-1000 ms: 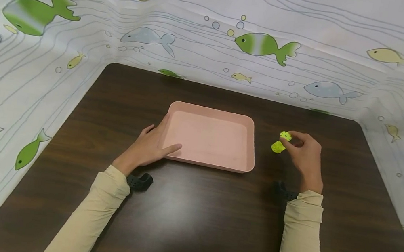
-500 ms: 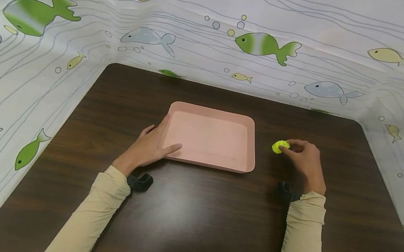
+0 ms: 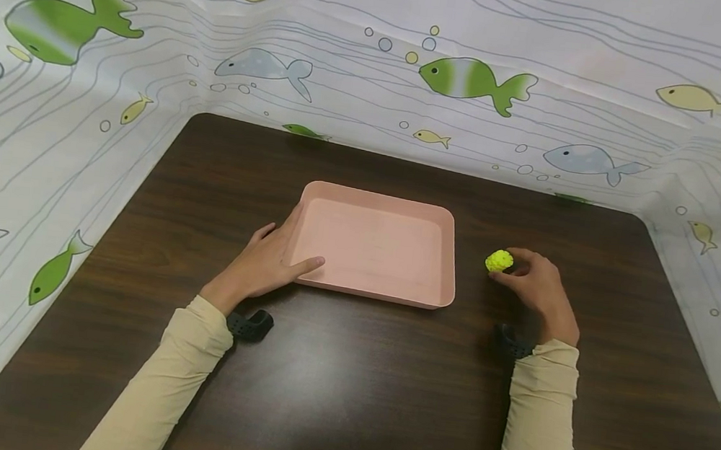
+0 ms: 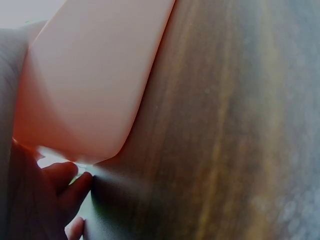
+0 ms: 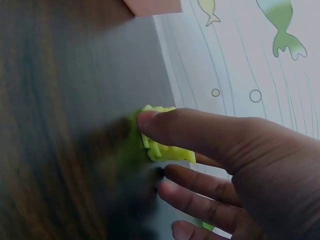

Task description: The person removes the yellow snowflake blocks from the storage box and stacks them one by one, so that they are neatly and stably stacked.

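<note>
A shallow pink tray [image 3: 371, 251] lies on the dark table. My left hand [image 3: 262, 262] holds its left side, the thumb reaching over the rim at the near corner and the fingers along the outer wall. The tray's wall [image 4: 95, 85] fills the upper left of the left wrist view. To the right of the tray, my right hand [image 3: 540, 286] pinches a small stack of bright yellow notched discs [image 3: 499, 261] between thumb and forefinger. In the right wrist view the thumb lies across the disc stack [image 5: 172, 154], and the other fingers are loosely bent below it.
The dark wood table [image 3: 345, 383] carries a glare spot in front of the tray. A white fish-print sheet [image 3: 358, 109] rises behind and along both sides. Each wrist wears a black band, the left band [image 3: 251, 325] near the tray's front left.
The single yellow disc in my right hand has come down onto the yellow discs below it, and the thumb has shifted lower on the stack. The left hand and tray have stayed put.
</note>
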The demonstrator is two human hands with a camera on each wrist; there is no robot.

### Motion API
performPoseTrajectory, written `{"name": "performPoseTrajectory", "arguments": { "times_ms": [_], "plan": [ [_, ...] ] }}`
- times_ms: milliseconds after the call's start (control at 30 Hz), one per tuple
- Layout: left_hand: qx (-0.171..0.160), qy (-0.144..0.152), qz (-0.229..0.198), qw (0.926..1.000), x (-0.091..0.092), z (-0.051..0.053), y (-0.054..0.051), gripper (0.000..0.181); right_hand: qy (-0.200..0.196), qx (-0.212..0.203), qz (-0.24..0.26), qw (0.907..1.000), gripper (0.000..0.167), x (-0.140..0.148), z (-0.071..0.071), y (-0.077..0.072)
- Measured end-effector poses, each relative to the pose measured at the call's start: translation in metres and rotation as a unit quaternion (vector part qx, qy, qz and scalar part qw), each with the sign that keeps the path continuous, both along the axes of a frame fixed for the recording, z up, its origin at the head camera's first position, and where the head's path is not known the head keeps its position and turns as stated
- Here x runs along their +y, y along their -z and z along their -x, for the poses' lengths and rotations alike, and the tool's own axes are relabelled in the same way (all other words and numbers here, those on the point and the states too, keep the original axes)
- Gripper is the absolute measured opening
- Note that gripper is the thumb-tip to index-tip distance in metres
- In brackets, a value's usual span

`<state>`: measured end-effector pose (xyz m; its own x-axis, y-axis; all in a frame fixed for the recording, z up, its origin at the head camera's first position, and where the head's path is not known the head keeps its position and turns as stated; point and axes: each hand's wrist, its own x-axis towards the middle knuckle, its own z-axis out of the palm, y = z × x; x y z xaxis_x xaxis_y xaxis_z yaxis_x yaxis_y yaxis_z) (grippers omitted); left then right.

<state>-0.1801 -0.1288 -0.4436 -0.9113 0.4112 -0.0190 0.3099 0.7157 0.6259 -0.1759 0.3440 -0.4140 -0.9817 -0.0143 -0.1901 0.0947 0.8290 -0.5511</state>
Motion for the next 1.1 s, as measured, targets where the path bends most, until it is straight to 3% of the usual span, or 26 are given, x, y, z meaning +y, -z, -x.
{"name": "performPoseTrajectory", "arguments": {
  "times_ms": [300,667,1100],
  "plan": [
    [0.003,-0.001,0.000,1.0000,0.0001,0.0002,-0.0003,0.105,-0.014,0.018,-0.005,0.9997,0.075,-0.0066,0.0062,0.0028],
    [-0.001,-0.002,0.001,1.0000,0.0004,0.0007,-0.0001,0.105,-0.018,0.027,-0.008,0.9994,0.061,-0.0090,0.0088,0.0039],
    [-0.004,-0.005,0.002,1.0000,0.0014,0.0004,-0.0008,0.105,-0.022,0.020,-0.011,0.9995,0.058,-0.0097,0.0096,0.0013]
  ]
}}
